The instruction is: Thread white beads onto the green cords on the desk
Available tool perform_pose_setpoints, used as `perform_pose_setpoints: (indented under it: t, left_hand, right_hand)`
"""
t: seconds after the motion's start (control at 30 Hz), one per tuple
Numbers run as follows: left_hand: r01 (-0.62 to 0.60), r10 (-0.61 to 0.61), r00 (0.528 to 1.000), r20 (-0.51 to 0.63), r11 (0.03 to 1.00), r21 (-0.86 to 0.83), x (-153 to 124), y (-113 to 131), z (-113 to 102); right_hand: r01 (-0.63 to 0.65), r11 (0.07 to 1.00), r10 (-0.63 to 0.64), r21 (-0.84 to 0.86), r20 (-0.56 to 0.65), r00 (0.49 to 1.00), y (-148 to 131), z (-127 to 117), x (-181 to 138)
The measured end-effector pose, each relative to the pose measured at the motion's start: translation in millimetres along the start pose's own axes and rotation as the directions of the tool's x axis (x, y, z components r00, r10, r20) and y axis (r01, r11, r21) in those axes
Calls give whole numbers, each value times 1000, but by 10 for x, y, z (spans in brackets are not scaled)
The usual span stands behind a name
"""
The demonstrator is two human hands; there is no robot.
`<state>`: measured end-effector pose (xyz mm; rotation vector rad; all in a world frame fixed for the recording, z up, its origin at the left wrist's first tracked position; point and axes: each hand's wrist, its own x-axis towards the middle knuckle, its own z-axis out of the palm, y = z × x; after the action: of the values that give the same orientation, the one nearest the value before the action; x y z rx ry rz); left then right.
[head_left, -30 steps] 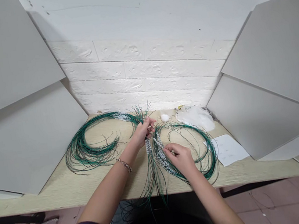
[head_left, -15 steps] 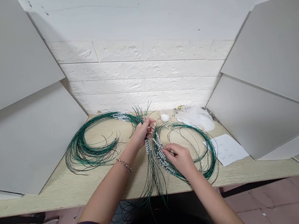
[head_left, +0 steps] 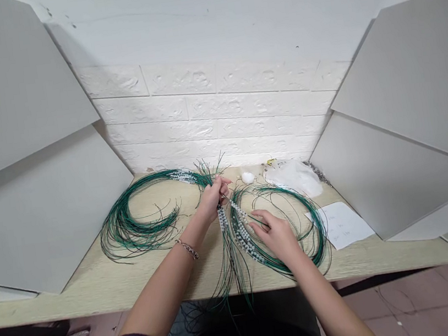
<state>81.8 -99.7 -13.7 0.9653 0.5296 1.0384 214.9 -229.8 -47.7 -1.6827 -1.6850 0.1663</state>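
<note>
My left hand (head_left: 216, 194) is closed round a bundle of thin green and black wires, whose loose ends fan out behind it. Below that hand the wires (head_left: 231, 256) hang down over the table's front edge, with small white connectors (head_left: 222, 219) on them. My right hand (head_left: 277, 233) is open above a round coil of green wire (head_left: 319, 227), thumb and fingers apart. Just left of its fingertips runs a row of white connectors (head_left: 245, 237) on the coil. Another coil of green and black wire (head_left: 117, 222) lies at the left.
Behind the right coil lie a small white round thing (head_left: 247, 177) and a clear plastic bag (head_left: 292, 177). A sheet of paper (head_left: 342, 223) lies to the right. Grey panels (head_left: 47, 215) flank the wooden table (head_left: 140, 285), with a white brick-patterned wall (head_left: 215, 102) behind.
My right hand has drawn back slightly to the right from the white connectors, and its thumb and fingers have parted. My left hand keeps its hold on the wires.
</note>
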Motion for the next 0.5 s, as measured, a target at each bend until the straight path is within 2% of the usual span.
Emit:
perform_pose_setpoints:
  t: [0.13, 0.27, 0.4, 0.5]
  left_hand:
    - [-13, 1, 999, -50, 973, -229, 22, 116, -50]
    - [-41, 17, 998, -60, 901, -431, 42, 287, -164]
    - [-90, 51, 995, -84, 825, -558, 49, 414, -251]
    - [-86, 38, 995, -89, 781, -619, 41, 479, -296]
  right_hand:
    - [-14, 995, 11, -103, -31, 999, 204, -174, -4]
    - [-109, 971, 94, -214, -76, 993, 493, -384, 15]
    - [-234, 969, 209, -82, -235, 949, 666, -515, 53]
    - [-287, 955, 294, 81, -404, 866, 692, -539, 67]
